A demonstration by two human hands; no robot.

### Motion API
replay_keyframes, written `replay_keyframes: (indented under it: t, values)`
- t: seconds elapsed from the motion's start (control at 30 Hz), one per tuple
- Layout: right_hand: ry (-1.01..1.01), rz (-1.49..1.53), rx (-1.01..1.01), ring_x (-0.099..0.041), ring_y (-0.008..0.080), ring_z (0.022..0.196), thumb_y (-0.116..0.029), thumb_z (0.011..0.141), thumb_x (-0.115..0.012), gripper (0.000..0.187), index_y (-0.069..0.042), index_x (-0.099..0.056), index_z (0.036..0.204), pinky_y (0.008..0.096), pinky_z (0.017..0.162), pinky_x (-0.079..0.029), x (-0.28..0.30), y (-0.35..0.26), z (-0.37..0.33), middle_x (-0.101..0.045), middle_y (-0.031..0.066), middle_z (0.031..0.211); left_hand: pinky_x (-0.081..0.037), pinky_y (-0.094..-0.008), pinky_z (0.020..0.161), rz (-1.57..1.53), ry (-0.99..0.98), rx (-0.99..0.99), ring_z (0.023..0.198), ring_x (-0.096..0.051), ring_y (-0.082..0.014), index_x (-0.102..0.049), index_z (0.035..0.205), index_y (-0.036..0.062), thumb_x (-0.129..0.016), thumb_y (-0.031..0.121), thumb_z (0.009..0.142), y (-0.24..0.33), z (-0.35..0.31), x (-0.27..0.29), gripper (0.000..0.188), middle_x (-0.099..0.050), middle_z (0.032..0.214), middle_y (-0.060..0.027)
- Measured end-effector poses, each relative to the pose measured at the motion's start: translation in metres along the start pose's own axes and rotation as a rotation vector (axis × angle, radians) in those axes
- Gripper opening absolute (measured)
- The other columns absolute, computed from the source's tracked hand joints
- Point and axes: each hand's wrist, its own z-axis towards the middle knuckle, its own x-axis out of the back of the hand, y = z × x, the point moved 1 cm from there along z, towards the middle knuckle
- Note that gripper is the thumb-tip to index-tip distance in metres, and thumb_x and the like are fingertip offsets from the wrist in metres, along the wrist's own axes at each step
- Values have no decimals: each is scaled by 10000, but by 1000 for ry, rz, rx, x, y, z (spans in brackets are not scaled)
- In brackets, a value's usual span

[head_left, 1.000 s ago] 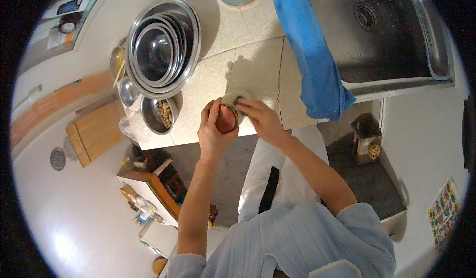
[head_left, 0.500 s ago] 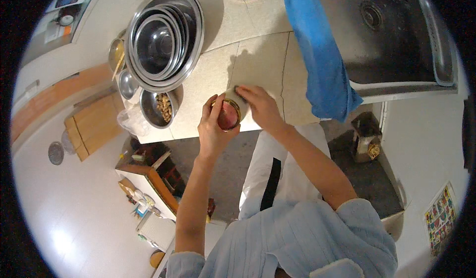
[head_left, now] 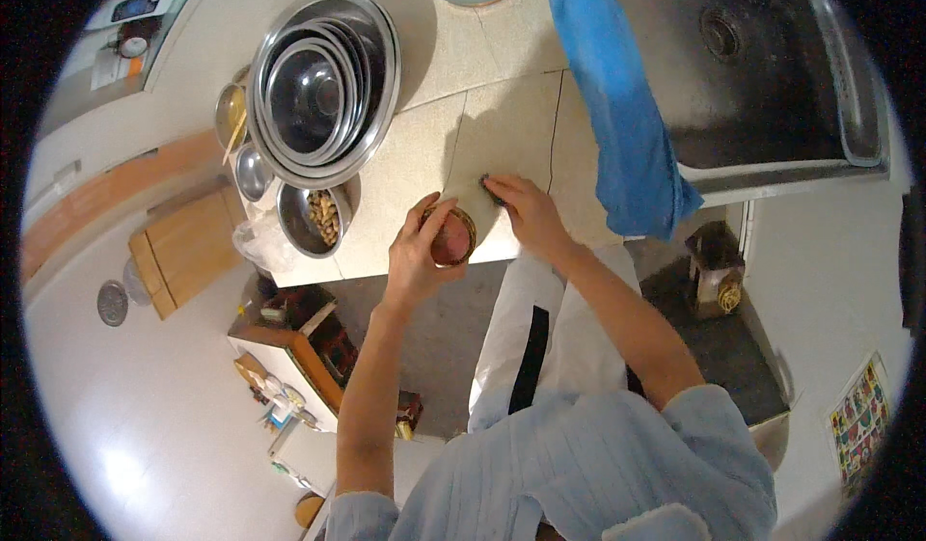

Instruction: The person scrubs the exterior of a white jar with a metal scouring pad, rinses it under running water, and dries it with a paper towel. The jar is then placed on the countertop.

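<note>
centre frame: my left hand [head_left: 417, 252] grips a small round jar [head_left: 450, 237] at the worktop [head_left: 424, 155] edge; my right hand [head_left: 526, 215] presses flat, holding nothing; next, steady lifting.

Both bare forearms rise from the lower edge toward the surface [head_left: 424, 175], sleeves pushed up near the elbows. The left hand [head_left: 417, 252] sits at the near edge, wrist nearly straight, fingers [head_left: 436, 221] curled round a small round jar [head_left: 450, 237], thumb on its near side (the grip looks firm, though the palm hides part of it). The right arm bends at the elbow and angles in from the right. The right hand [head_left: 526, 215] lies just beside the left, palm down, knuckles up, its fingertips pressed on something small and dark on the surface, mostly hidden beneath them.
</note>
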Motion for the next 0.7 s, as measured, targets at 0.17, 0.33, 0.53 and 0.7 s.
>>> replay_keyframes:
  t: [0.17, 0.33, 0.53, 0.7]
  values:
    - [-33, 91, 164, -514, 287, 1097, 74, 752, -480, 447, -59, -561, 1171, 356, 943, -424, 5, -37, -13, -543, 94, 1189, -501, -396, 892, -33, 0, 14, 1101, -530, -344, -465, 1258, 132, -781, 68, 493, 5, 2, 1, 830, -440, 1294, -147]
    - [-42, -28, -38, -520, 283, 1090, 55, 775, -478, 413, -68, -584, 1155, 355, 932, -429, 3, 13, 7, -545, 101, 1198, -513, -394, 865, -16, 2, 11, 1074, -546, -319, -502, 1227, 160, -788, 67, 467, 6, 7, 0, 817, -440, 1284, -111]
    - [-89, 85, 114, -522, 284, 1082, 41, 782, -471, 395, -63, -588, 1145, 358, 929, -424, 4, -27, -3, -546, 95, 1204, -513, -403, 867, -17, 10, 54, 1092, -533, -315, -493, 1242, 181, -792, 70, 454, 5, 2, -3, 850, -429, 1300, -102]
    - [-27, -53, -71, -552, 278, 1031, 89, 744, -513, 384, -54, -619, 1083, 349, 870, -457, -4, 22, 10, -576, 81, 1157, -505, -399, 886, 10, -22, 12, 1118, -518, -331, -463, 1267, 163, -784, 79, 479, 4, 6, 1, 855, -419, 1320, -112]
